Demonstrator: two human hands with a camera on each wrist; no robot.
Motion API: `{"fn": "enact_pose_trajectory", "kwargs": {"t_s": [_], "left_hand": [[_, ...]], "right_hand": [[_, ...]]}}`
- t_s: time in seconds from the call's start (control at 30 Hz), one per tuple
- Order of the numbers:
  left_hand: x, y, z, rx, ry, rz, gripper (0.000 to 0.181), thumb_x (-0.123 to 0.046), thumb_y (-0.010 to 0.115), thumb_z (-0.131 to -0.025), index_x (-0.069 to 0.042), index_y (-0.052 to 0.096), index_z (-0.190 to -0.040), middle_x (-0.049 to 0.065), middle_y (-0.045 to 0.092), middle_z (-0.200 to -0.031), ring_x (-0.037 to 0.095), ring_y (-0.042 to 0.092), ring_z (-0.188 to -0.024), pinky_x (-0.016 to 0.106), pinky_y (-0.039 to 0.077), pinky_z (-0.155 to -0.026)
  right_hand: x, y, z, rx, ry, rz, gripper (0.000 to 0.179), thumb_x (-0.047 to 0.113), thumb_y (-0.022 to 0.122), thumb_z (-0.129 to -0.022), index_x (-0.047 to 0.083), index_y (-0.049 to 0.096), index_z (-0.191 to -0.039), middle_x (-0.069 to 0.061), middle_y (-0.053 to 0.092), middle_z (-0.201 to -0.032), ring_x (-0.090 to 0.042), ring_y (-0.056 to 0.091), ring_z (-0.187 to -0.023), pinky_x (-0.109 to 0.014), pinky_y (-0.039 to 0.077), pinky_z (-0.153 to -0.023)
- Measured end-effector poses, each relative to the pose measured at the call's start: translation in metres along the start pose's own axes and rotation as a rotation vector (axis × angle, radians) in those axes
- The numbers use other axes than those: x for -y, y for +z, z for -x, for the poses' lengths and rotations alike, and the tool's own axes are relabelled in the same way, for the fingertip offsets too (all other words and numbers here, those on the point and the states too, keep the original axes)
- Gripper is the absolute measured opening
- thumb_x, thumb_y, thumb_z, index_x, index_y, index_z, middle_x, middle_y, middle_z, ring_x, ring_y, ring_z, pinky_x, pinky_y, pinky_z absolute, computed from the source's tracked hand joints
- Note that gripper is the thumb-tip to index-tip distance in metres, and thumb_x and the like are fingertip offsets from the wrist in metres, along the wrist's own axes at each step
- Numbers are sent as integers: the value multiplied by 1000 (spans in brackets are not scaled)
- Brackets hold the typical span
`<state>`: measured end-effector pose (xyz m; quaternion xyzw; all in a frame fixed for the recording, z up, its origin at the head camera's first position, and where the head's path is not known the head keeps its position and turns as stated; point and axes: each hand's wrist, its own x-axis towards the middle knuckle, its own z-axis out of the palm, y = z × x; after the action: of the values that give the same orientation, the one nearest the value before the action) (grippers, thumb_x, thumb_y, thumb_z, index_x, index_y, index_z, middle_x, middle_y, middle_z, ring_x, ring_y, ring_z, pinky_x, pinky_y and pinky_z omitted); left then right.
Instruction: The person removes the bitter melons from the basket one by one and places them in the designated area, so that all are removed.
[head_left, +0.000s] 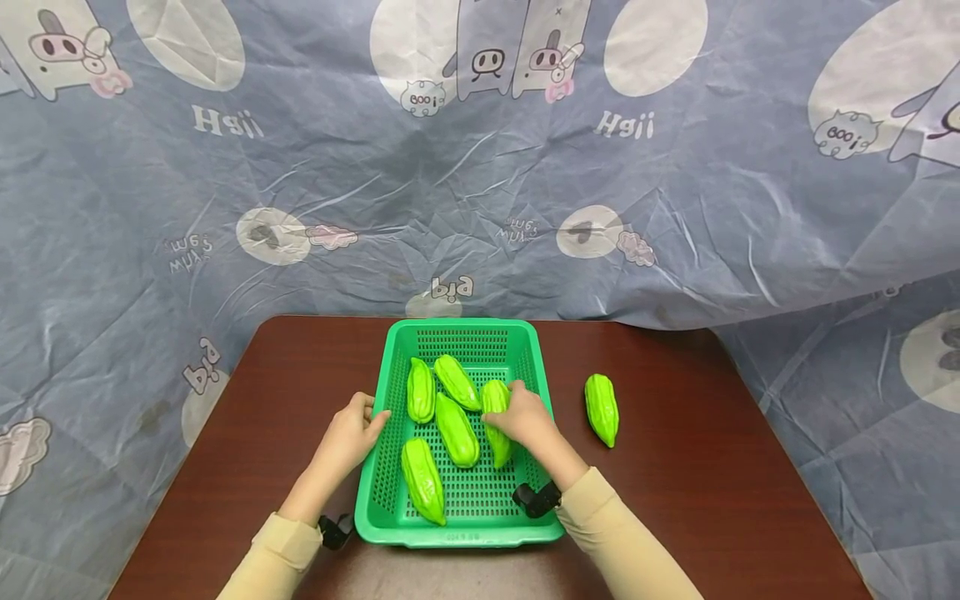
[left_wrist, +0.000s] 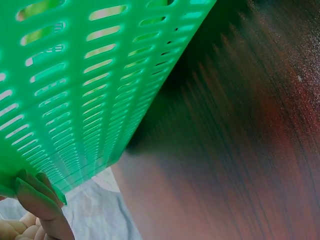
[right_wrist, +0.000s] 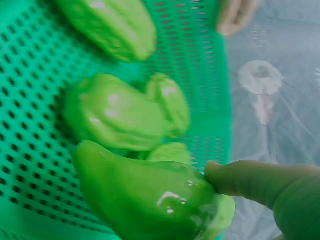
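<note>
A green plastic basket (head_left: 460, 537) with slotted walls stands on the table. My left hand (head_left: 356, 433) grips its left rim, the thumb at the inner edge and the fingers outside; the left wrist view shows curled fingers (left_wrist: 42, 200) at the basket's edge. Inside the basket's right half, my right hand (head_left: 527, 414) holds a bright green bitter melon (head_left: 495, 408) between thumb and fingers. The right wrist view shows this bitter melon (right_wrist: 145, 192) close up, with the thumb against it. Several more bitter melons (head_left: 457, 431) lie in the basket, left of the held one.
One bitter melon (head_left: 602, 410) lies on the brown wooden table (head_left: 690, 483), to the right of the basket. A blue-grey cloth (head_left: 420, 183) with cartoon prints hangs behind the table and down its sides. Each wrist wears a black camera mount (head_left: 537, 500).
</note>
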<state>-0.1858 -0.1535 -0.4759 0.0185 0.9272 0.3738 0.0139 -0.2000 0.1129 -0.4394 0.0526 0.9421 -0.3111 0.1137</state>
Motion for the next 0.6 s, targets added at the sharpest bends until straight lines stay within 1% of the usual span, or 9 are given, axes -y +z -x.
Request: {"fn": "enact_pose_trajectory", "kwargs": {"t_s": [0.13, 0.2, 0.3, 0.37, 0.5, 0.6], "left_hand": [[0, 0, 0, 0, -1, 2, 34, -23, 57, -94, 3, 49, -116, 12, 61, -93, 21, 60, -78, 34, 49, -62], [0, 1, 0, 0, -1, 1, 34, -23, 57, -94, 3, 49, -116, 11, 61, -93, 20, 60, -77, 33, 49, -62], [1, 1, -1, 2, -4, 2, 35, -23, 57, -94, 2, 49, -116, 11, 61, -93, 20, 60, -78, 33, 49, -62], [1, 1, -1, 2, -6, 3, 35, -24, 57, -94, 3, 49, -117, 12, 61, -94, 22, 60, -79, 34, 49, -63], [1, 2, -1, 1, -7, 0, 36, -24, 57, -95, 3, 48, -118, 13, 61, -96, 23, 60, -81, 35, 49, -64], [2, 2, -1, 2, -8, -3, 36, -23, 56, -95, 3, 48, -118, 14, 61, -96, 23, 60, -81, 35, 50, -63]], "right_hand": [[4, -21, 4, -72, -24, -36, 71, 33, 72, -81, 0, 40, -134, -22, 59, -116, -34, 59, -101, -45, 50, -77], [4, -33, 5, -112, -37, -66, 70, 34, 72, -81, 1, 40, -135, -22, 59, -119, -34, 58, -105, -47, 49, -80], [2, -51, 7, -161, -55, -127, 71, 36, 71, -81, 4, 40, -136, -22, 57, -122, -34, 56, -109, -48, 48, -81], [-2, -63, 8, -201, -71, -171, 70, 37, 70, -82, 4, 40, -136, -21, 57, -123, -34, 57, -109, -46, 49, -81], [-13, -86, 8, -280, -74, -220, 67, 39, 69, -82, 7, 42, -135, -17, 60, -118, -30, 60, -103, -42, 50, -78], [-24, -98, 7, -321, -49, -234, 66, 41, 67, -83, 9, 42, -135, -15, 60, -118, -30, 60, -103, -42, 49, -80]]}}
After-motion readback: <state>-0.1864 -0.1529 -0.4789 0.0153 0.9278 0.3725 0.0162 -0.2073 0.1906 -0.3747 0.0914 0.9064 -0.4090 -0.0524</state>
